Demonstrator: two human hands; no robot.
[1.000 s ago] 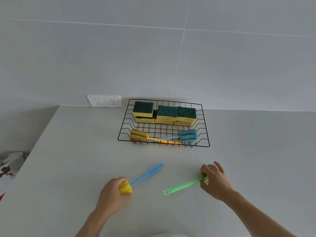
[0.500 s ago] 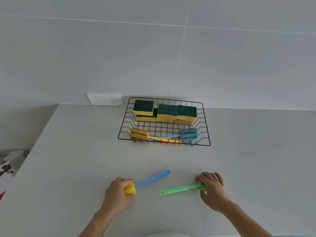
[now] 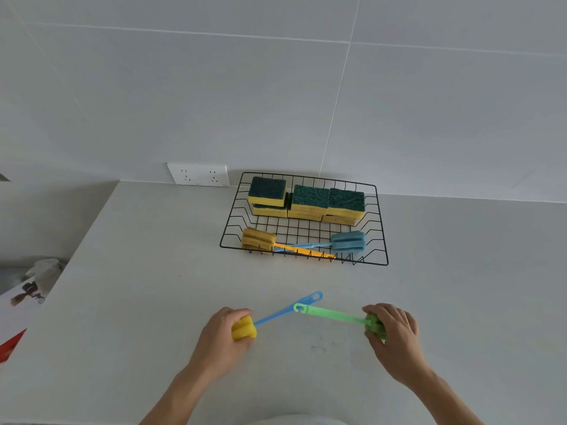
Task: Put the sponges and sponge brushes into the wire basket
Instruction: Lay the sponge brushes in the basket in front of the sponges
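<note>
My left hand [image 3: 219, 335] grips the yellow sponge head of a blue-handled brush [image 3: 287, 309], whose handle points up and right. My right hand [image 3: 394, 332] grips the green sponge head of a green-handled brush [image 3: 333, 315], whose handle points left. The two handle tips cross near the middle of the counter. Behind them, against the wall, stands the black wire basket [image 3: 382, 237]. It holds several green-topped yellow sponges [image 3: 310, 197] at the back, plus a yellow-headed brush [image 3: 258, 239] and a blue-headed brush [image 3: 348, 241] along its front.
A white double wall socket [image 3: 198, 174] sits left of the basket. The grey counter [image 3: 138, 286] ends at a left edge, beyond which lie a white bag and printed packaging [image 3: 27, 294]. A tiled wall rises behind.
Both hands moved forward slightly with their brushes. The green handle swung up to point left, and its tip now crosses the blue handle's tip.
</note>
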